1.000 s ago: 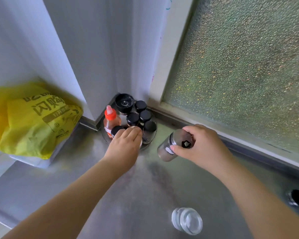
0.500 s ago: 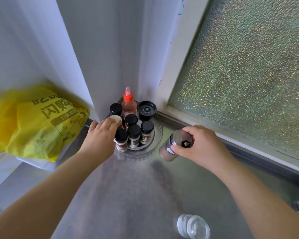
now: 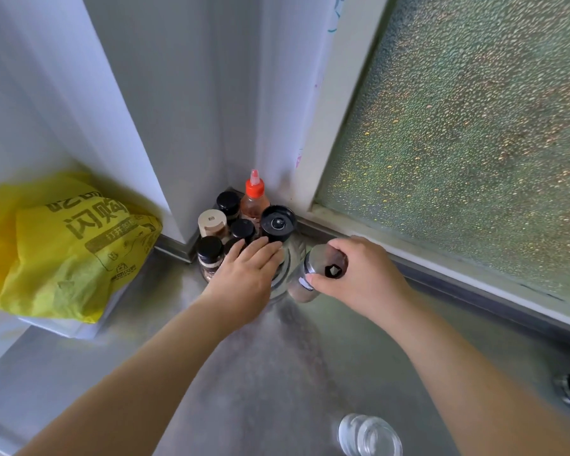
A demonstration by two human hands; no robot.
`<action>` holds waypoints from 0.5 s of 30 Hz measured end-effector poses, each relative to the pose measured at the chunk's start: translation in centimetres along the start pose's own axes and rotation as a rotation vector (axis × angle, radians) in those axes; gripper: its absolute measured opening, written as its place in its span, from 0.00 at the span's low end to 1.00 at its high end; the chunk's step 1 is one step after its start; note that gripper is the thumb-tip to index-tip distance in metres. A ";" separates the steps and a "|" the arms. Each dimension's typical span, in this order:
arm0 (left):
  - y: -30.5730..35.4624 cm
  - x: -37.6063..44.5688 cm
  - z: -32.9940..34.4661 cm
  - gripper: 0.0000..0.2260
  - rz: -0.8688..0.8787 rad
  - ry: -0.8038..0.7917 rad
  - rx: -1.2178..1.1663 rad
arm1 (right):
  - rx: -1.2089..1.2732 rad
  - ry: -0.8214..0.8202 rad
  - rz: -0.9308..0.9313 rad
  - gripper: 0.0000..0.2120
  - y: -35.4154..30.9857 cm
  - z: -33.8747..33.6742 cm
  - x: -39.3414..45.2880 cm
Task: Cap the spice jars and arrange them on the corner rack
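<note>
I see that the rack (image 3: 288, 281) has turned since a moment ago, the orange-capped bottle (image 3: 253, 200) swinging round to the back, with my left hand (image 3: 244, 279) resting flat-fingered on the jars at its front, holding nothing. My right hand (image 3: 356, 278) keeps its grip curled around the spice jar (image 3: 313, 274), tilted just beside the rack's rim above the surface (image 3: 277, 373). I judge that a free slot is being brought round for it.

A crumpled yellow plastic bag (image 3: 63, 245) with printed characters sits at the left against the white wall (image 3: 178, 93), frosted window glass (image 3: 468, 143) fills the right, and a clear glass lid (image 3: 369, 436) lies on the steel counter (image 3: 260, 373)
</note>
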State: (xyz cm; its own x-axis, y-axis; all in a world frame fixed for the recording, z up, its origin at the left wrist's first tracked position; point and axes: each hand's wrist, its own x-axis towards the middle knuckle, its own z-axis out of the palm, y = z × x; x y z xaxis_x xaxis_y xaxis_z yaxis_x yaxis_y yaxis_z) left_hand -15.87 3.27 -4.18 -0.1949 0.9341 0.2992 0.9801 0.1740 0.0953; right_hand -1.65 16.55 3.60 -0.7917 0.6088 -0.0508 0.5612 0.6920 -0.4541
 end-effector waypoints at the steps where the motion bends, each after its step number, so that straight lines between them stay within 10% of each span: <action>1: -0.1 -0.1 0.3 0.24 -0.012 -0.015 0.023 | 0.010 0.016 0.004 0.17 -0.1 -0.1 0.2; 15: -3.2 -0.6 -0.5 0.13 -0.148 0.029 -0.154 | -0.013 -0.114 -0.064 0.20 -2.1 4.5 2.3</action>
State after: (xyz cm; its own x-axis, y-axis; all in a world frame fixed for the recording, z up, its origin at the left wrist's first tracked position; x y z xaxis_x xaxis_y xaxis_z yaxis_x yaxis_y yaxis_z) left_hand -18.93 1.99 -4.19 -0.3397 0.8919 0.2986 0.9239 0.2570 0.2833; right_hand -5.77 14.77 0.44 -0.8479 0.5157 -0.1229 0.5111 0.7336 -0.4479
